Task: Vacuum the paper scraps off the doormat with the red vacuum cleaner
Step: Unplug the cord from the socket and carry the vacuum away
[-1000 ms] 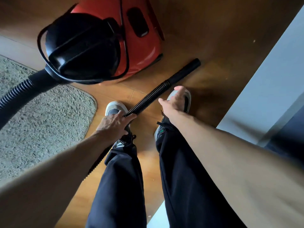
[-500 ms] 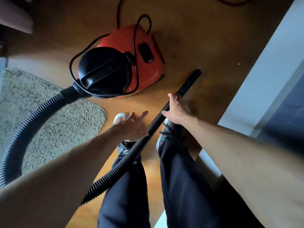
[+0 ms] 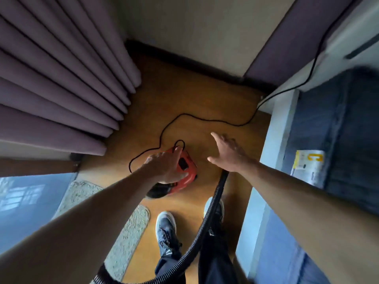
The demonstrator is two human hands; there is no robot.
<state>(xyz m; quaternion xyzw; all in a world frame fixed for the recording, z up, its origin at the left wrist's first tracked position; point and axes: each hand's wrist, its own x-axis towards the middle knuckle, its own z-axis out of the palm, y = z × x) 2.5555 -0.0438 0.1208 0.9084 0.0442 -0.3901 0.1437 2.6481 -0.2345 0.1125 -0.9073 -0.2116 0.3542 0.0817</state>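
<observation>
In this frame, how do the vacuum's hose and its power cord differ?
The hose is thick and ribbed; the cord is thin and smooth. The hose rises past the legs toward the right hand; the cord lies in loose curves on the floor, leading from the vacuum. Both are black.

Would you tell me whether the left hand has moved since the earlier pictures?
Yes. The left hand moved forward: it was short of the red vacuum cleaner, near the shoes, and now it is over its body.
</observation>
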